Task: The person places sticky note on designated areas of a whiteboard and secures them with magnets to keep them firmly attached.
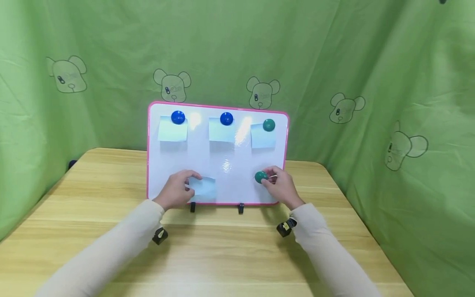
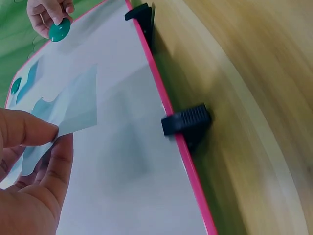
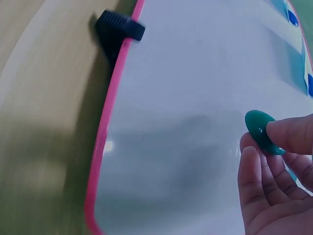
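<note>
My left hand [image 1: 177,189] pinches a light blue sticky note [image 1: 205,188] in front of the lower left of a pink-framed whiteboard [image 1: 230,165]. In the left wrist view that note [image 2: 78,103] bends between thumb and fingers, its free part standing out over the board. My right hand [image 1: 281,185] holds a round green magnet [image 1: 260,177] near the board's lower right. The right wrist view shows the green magnet [image 3: 261,131] tilted between thumb and fingers, close over the white surface.
Along the board's top, two blue magnets [image 1: 178,117] and a green magnet [image 1: 269,125] each hold a sticky note [image 1: 172,131]. Black clip feet [image 1: 241,208] support the lower edge on a wooden table [image 1: 208,255]. A green curtain [image 1: 219,49] surrounds the table.
</note>
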The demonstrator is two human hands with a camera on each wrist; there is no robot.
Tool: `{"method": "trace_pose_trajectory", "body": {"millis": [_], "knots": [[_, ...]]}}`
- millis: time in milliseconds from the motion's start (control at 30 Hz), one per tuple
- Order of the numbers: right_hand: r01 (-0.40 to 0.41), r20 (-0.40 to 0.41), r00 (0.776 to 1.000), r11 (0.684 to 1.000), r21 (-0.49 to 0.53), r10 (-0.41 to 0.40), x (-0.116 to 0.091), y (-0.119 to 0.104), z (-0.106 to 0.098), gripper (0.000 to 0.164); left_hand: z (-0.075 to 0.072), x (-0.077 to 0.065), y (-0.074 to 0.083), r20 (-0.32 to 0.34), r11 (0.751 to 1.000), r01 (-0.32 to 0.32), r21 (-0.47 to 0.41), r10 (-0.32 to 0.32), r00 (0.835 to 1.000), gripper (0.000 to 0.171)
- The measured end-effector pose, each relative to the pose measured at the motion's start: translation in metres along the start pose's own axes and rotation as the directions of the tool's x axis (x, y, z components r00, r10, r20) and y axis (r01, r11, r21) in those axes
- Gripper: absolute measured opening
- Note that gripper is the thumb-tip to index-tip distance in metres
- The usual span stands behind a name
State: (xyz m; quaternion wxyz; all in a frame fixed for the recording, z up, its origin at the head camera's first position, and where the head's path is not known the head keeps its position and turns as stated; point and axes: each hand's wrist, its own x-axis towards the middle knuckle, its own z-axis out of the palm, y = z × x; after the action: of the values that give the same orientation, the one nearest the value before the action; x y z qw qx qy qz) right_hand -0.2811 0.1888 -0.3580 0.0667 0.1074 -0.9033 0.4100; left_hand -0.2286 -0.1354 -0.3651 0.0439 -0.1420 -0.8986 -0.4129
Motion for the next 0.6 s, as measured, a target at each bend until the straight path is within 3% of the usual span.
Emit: {"method": "trace_pose_trajectory", "body": {"millis": [600], "knots": [[0.06,0.039,0.997,0.996,0.063,-0.063,0.02,-0.045,0.056,0.017,-0.04,-0.007,-0.026,-0.08,0.997,0.056,0.06,-0.051,0.995,0.037]]}}
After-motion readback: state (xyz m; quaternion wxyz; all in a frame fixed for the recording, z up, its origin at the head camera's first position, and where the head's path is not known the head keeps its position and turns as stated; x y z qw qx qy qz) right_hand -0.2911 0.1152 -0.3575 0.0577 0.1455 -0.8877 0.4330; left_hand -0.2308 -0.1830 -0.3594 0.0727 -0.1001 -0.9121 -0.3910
